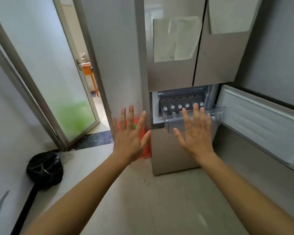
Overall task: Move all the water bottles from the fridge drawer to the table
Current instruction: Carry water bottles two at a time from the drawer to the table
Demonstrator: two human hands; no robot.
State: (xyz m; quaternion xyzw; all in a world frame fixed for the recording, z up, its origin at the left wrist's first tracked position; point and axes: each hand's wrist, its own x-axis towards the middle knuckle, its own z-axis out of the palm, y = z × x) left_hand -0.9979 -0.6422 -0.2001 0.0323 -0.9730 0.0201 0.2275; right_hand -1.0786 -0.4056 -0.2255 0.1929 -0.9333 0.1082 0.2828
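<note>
A clear plastic fridge drawer (218,111) is pulled out of the lower fridge compartment. Several water bottles (180,106) stand in it, showing as rows of white caps. My right hand (196,133) is stretched out in front of the drawer with fingers spread, holding nothing, and it covers part of the drawer's front. My left hand (129,133) is raised to the left of the fridge, fingers spread and empty. No table is in view.
The lower fridge door (261,122) stands swung open on the right. An orange bag (145,146) sits on the floor beside the fridge. A black bag (44,168) lies at the left wall. A frosted glass door (46,68) is open to another room.
</note>
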